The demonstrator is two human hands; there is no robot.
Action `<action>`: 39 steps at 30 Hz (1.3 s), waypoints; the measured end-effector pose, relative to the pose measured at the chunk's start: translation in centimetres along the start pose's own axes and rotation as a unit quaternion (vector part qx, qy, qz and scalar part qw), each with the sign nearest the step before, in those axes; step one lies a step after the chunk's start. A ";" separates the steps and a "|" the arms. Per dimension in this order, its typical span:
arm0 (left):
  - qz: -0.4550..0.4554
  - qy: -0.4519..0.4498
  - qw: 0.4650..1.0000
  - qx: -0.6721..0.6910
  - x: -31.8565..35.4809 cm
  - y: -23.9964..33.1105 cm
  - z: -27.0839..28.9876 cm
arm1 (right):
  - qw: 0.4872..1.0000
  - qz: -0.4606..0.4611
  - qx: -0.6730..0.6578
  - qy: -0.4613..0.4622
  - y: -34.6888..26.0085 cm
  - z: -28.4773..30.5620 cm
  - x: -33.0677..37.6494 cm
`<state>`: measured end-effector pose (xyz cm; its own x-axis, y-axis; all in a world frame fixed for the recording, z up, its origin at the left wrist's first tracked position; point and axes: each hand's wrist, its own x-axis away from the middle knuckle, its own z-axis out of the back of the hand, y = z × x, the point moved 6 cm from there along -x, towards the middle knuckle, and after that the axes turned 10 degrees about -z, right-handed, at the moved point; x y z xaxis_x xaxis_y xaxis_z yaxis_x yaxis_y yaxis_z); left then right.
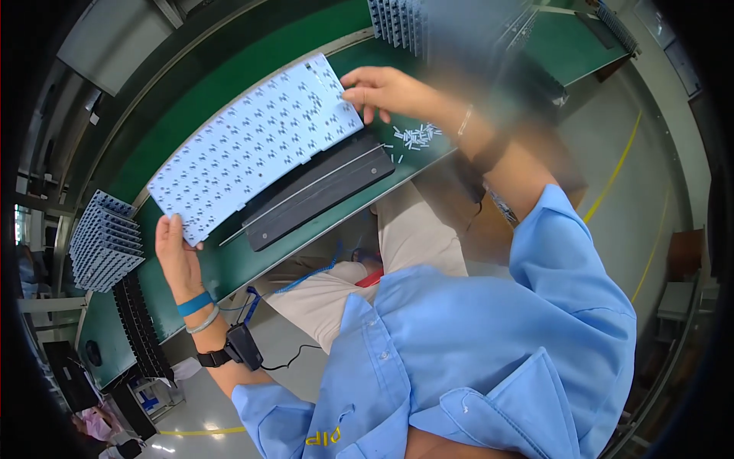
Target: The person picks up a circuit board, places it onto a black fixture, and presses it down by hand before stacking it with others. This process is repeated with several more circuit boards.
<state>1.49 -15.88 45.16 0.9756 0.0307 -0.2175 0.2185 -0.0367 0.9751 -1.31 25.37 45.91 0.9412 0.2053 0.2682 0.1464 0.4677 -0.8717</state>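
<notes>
A white keyboard circuit board [256, 149], covered in rows of small dark marks, is tilted over the green worktable. My left hand [177, 249] pinches its lower left corner, thumb on top. At the board's right end, my right hand [382, 92] holds the short edge with the fingertips. Just below the board lies a long black fixture [321, 200] with a thin metal rod along it. A small heap of short white pins [417, 137] sits to the right of the fixture, under my right wrist.
Upright stacks of similar boards stand at the left [105, 241] and at the far side [397, 27]. A black slotted rack [140, 329] runs along the table's left end. A cord hangs from the device [243, 346] on my left forearm. Upper right is blurred.
</notes>
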 end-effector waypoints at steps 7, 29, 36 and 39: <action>-0.087 0.142 0.980 0.109 5.3 2.8 5.1 | 0.937 0.168 0.287 0.108 0.8 -0.7 3.8; -0.158 0.142 0.970 0.121 4.8 4.5 2.6 | 0.899 -0.023 0.169 0.404 2.6 15.6 46.6; -0.126 0.126 0.980 0.089 5.2 4.5 -1.9 | 0.818 -0.279 0.273 0.423 8.2 14.1 40.4; -0.150 0.097 0.979 0.095 5.6 5.4 -2.6 | 0.861 -0.117 0.233 0.438 6.8 12.5 34.4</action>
<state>8.10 -13.32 49.32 0.8484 0.2575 -0.4626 0.5126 -0.1814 0.8392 28.27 46.37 54.33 0.8013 -0.5719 -0.1758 0.4162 0.7439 -0.5229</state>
